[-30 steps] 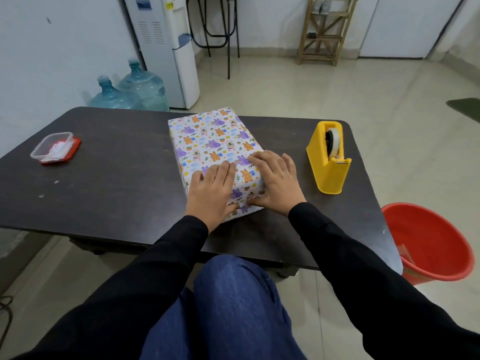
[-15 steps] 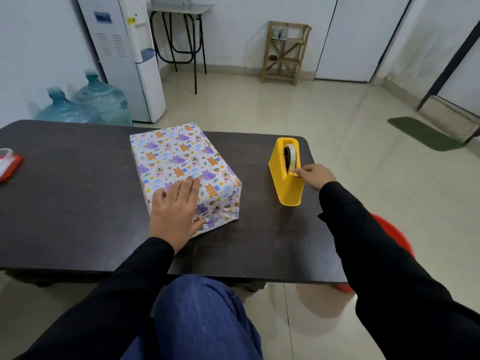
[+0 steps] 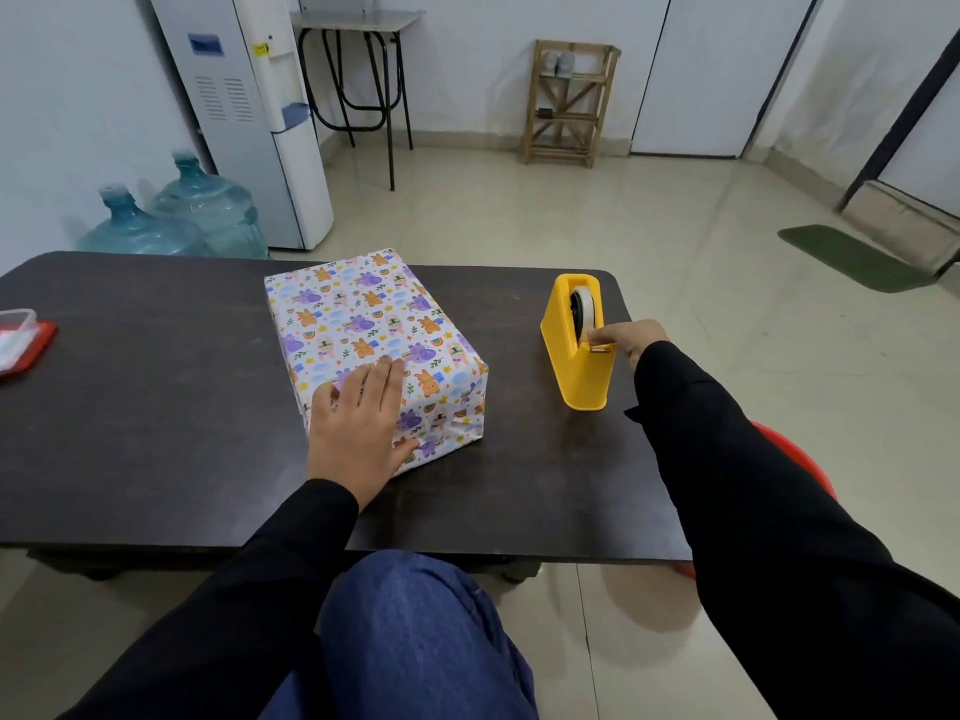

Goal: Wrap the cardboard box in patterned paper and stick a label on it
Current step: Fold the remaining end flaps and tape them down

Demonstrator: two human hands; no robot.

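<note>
Wrapped box (image 3: 374, 345): rectangular, in smooth white paper printed with purple and orange animals, creased folds at its near end. It lies under the left hand (image 3: 358, 423), fingers straight and flat on top, thumb down the near end.
Tape dispenser (image 3: 576, 371): yellow moulded plastic, wedge-shaped, upright, well right of those fingers. The right hand (image 3: 631, 337) fingertips pinch the tape (image 3: 586, 310) at its cutter.
Table (image 3: 156, 407): dark, matt, round-cornered.
Clear plastic tub (image 3: 18, 337): red-lidded, far left of the left fingers.

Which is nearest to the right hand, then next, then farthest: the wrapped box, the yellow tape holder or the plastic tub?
1. The tape holder: right side; the right hand pinches its tape.
2. The wrapped box: middle of the table, under the left hand.
3. The plastic tub: far left edge.
</note>
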